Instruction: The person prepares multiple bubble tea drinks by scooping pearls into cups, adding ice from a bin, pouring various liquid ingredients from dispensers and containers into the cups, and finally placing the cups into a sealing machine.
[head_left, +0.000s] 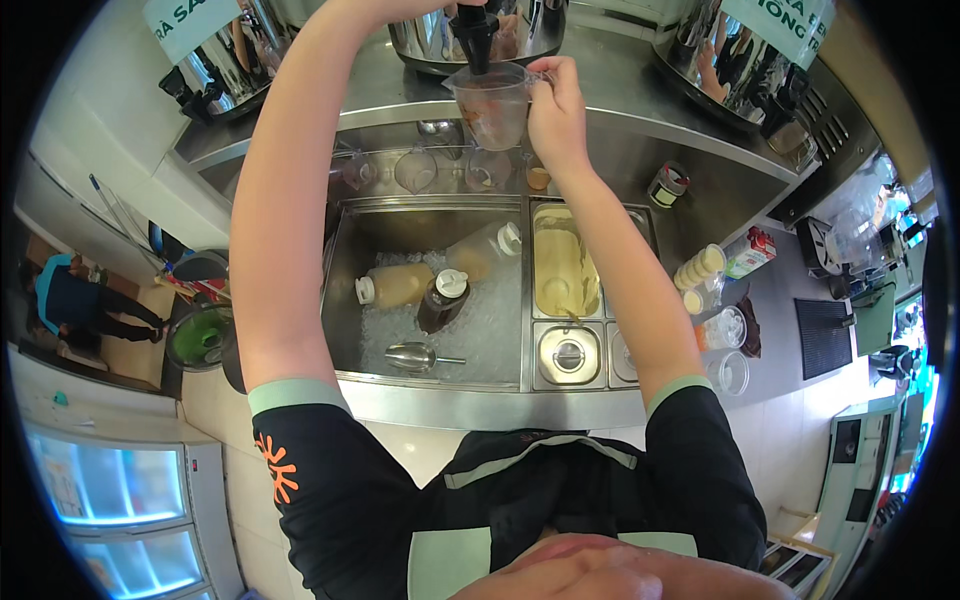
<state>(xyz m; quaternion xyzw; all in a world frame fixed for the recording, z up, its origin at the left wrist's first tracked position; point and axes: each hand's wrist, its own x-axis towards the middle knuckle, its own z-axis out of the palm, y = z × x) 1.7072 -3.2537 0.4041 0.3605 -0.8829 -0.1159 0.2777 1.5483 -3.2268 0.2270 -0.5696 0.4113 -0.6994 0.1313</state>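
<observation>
My right hand (559, 112) grips the handle of a clear plastic measuring jug (491, 112) with red markings. The jug is held up under the black tap (475, 41) of a shiny steel drink dispenser (420, 37), with the tap's spout at its mouth. At the top edge, my left hand (409, 6) reaches to the top of that tap; the picture cuts most of it off, so its grip is hidden. Below my arms, an ice bin (491, 330) holds several bottles, among them a dark one (441, 304), and a metal scoop (412, 357).
Steel pans, one with a yellowish mixture (562, 270) and one lidded (570, 354), adjoin the ice. Clear jugs (415, 171) line the back rail. Further dispensers (225, 67) flank the shelf. Stacked cups (724, 330) and a carton (750, 253) stand right. A person (90, 296) is far left.
</observation>
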